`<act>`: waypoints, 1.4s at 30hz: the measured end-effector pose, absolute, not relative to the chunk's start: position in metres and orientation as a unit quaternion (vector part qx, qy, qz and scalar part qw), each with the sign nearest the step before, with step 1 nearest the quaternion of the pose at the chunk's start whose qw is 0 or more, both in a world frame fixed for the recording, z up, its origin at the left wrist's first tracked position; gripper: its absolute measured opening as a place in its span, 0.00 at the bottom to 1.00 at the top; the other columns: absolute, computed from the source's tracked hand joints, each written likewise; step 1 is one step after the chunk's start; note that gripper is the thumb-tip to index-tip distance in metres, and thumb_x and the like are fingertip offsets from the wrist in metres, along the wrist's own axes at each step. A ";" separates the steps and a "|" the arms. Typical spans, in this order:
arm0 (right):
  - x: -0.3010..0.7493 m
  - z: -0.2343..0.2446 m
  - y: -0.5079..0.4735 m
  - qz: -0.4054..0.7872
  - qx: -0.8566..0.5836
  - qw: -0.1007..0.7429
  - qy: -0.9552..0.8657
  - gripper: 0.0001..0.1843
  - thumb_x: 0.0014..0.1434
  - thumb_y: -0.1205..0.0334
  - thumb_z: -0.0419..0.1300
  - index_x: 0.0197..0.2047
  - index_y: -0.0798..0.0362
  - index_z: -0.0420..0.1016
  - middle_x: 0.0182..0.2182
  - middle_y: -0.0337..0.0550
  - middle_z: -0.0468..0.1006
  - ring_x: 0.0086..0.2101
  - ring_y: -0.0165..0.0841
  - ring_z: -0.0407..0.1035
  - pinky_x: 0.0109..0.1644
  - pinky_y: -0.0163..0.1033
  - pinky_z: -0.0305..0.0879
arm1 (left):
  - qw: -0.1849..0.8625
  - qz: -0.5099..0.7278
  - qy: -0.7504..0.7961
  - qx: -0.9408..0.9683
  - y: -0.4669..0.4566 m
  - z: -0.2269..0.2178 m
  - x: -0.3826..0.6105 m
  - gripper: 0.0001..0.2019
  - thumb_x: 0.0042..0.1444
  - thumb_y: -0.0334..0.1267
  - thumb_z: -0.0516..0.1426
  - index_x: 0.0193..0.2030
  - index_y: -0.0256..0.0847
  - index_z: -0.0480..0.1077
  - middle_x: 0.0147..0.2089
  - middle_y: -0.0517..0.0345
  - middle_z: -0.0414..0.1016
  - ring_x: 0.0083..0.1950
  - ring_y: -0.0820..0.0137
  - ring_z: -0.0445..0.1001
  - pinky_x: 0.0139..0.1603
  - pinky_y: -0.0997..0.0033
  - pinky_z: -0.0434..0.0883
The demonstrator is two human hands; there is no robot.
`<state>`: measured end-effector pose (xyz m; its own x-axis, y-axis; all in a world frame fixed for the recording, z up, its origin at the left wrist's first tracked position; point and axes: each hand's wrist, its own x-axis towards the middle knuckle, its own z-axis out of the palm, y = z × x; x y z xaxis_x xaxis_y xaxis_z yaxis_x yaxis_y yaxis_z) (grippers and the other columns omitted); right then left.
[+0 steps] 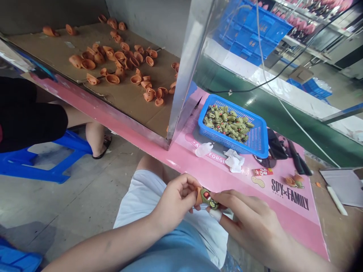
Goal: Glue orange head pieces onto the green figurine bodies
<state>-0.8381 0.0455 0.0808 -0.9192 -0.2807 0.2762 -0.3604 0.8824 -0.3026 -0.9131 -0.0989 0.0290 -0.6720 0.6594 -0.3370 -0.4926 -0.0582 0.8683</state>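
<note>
Over my lap, a small figure part (pixel 208 198), olive green with an orange end and a red patch, is pinched between both hands. My left hand (pixel 177 200) closes on its orange end. On the green end, the fingers of my right hand (pixel 246 211) press, and a white wrap covers one fingertip. Beyond my hands, a blue basket (pixel 262 141) on the pink mat holds many similar olive-green parts (pixel 227 122). Hollow orange pieces (pixel 119 56) lie scattered on the cardboard-lined shelf to the left.
A metal post (pixel 184 75) stands between shelf and basket. On the pink mat (pixel 198 170) are a small translucent bottle (pixel 203 149), crumpled tissue (pixel 235 160) and a red packet (pixel 262 172). Cables (pixel 263 68) hang at the right. Another person's leg (pixel 95 138) is at left by a blue stool (pixel 70 147).
</note>
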 end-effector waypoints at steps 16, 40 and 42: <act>-0.835 0.076 0.049 0.200 0.133 0.135 -0.961 0.10 0.54 0.70 0.54 0.42 0.54 0.64 0.29 0.37 0.72 0.29 0.23 0.68 0.31 0.25 0.66 | 0.410 0.732 0.534 0.102 -0.099 0.028 -0.911 0.05 0.50 0.34 0.52 0.35 0.37 0.60 0.28 0.62 0.66 0.24 0.78 0.66 0.25 0.76 0.64; -0.834 0.087 0.032 0.237 0.118 0.223 -0.938 0.07 0.53 0.70 0.56 0.37 0.55 0.66 0.26 0.39 0.76 0.27 0.25 0.70 0.31 0.24 0.68 | 0.419 0.718 0.525 0.182 -0.100 0.033 -0.894 0.18 0.58 0.50 0.38 0.28 0.38 0.55 0.21 0.61 0.59 0.23 0.76 0.62 0.26 0.73 0.62; -0.834 0.087 0.032 0.239 0.115 0.228 -0.937 0.07 0.52 0.71 0.56 0.37 0.55 0.67 0.26 0.39 0.75 0.26 0.24 0.70 0.31 0.24 0.68 | 0.423 0.718 0.521 0.186 -0.100 0.034 -0.894 0.18 0.58 0.50 0.38 0.28 0.38 0.55 0.21 0.61 0.59 0.23 0.76 0.61 0.26 0.73 0.62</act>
<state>-0.8336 0.0320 0.0871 -0.8697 -0.1066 0.4819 -0.3247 0.8589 -0.3961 -0.8943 -0.0999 0.0338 -0.5725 0.8012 -0.1742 -0.4144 -0.0993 0.9047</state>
